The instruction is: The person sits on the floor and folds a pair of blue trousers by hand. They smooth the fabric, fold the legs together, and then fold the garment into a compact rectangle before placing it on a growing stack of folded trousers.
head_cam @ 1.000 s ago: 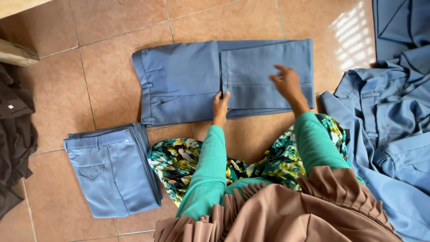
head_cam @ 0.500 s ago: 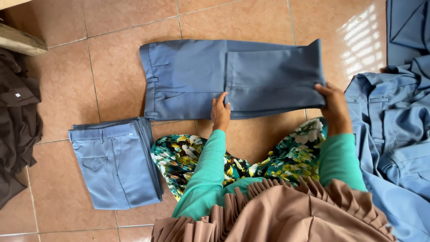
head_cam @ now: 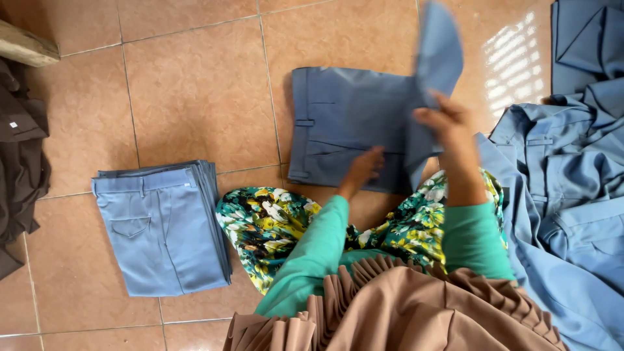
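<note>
The blue trousers (head_cam: 348,127) lie on the tiled floor (head_cam: 195,78) at about 12 o'clock from the person, and they are partly folded. The left hand (head_cam: 364,166) presses flat with open fingers on the lower edge. The right hand (head_cam: 448,123) is closed on the leg end and lifts it over the waist part. A finished folded stack (head_cam: 162,227) lies at 9 o'clock; a loose blue pile (head_cam: 572,182) at 3 o'clock seems not yet folded.

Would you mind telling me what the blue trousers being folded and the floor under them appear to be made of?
Blue trousers: apparently a smooth woven cloth, matte; the leg lifted by the right hand bends limply. Floor: likely glazed ceramic tile, given grout lines and a bright sheen.
</note>
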